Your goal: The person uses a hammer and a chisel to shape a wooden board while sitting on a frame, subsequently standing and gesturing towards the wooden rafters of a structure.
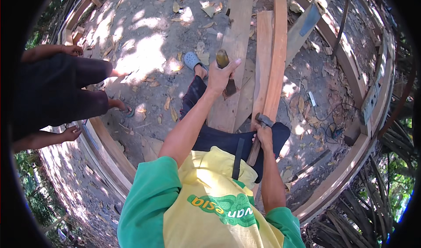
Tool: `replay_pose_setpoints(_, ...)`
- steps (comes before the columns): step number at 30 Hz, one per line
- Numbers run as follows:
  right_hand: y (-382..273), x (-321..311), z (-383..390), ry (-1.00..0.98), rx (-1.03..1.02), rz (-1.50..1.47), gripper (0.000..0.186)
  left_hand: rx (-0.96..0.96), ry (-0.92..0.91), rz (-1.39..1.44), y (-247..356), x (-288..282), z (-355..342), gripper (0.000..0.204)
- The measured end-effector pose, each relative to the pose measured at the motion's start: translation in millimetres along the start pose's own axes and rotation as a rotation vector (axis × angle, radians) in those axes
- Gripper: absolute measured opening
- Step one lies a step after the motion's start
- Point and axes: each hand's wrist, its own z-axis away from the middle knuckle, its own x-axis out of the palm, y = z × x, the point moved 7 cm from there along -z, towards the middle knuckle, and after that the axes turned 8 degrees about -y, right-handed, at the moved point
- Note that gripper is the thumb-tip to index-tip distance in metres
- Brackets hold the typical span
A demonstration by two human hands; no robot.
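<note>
My left hand [220, 76] is closed around a chisel [222, 57]. The chisel's yellowish handle pokes out above my fist, and its dark, wide blade shows below, over a broad wooden plank [240, 26]. I cannot tell whether the edge touches the wood. At my right thigh, my right hand [264, 137] grips a hammer [264, 120] close under its grey metal head. Its wooden handle slants down toward my lap. The hammer is apart from the chisel. Two narrower reddish boards [274, 59] lie just right of the plank.
At the left stands another person [57, 94] in dark clothes, hands by their sides. Long wooden beams [342, 50] surround the work spot. A pale board [302, 28] lies slantwise beyond the planks. A small white object [312, 98] and dry leaves [167, 102] dot the ground.
</note>
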Motion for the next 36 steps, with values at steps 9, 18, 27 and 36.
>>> replay_pose_setpoints(9, -0.3, 0.3, -0.3, -0.008, -0.009, 0.022, 0.024, 0.038, 0.021, 0.007, -5.3, 6.4, 0.4, 0.025)
replay_pose_setpoints(18, -31.5, -8.5, 28.0, -0.151, -0.031, -0.170, 0.010, 0.082, -0.151, -0.210, -7.3, 19.1, 21.0, 0.027)
replay_pose_setpoints(27, -252.0, -38.8, 251.7, -0.105, -0.802, -0.009, 0.016, -0.058, -0.156, -0.227, 4.7, 37.6, 43.4, 0.029)
replay_pose_setpoints(36, -315.0, -39.4, 370.9, -0.128, -1.361, -0.245, 0.027, -0.014, -0.125, -0.290, 13.2, 61.0, 48.6, 0.042)
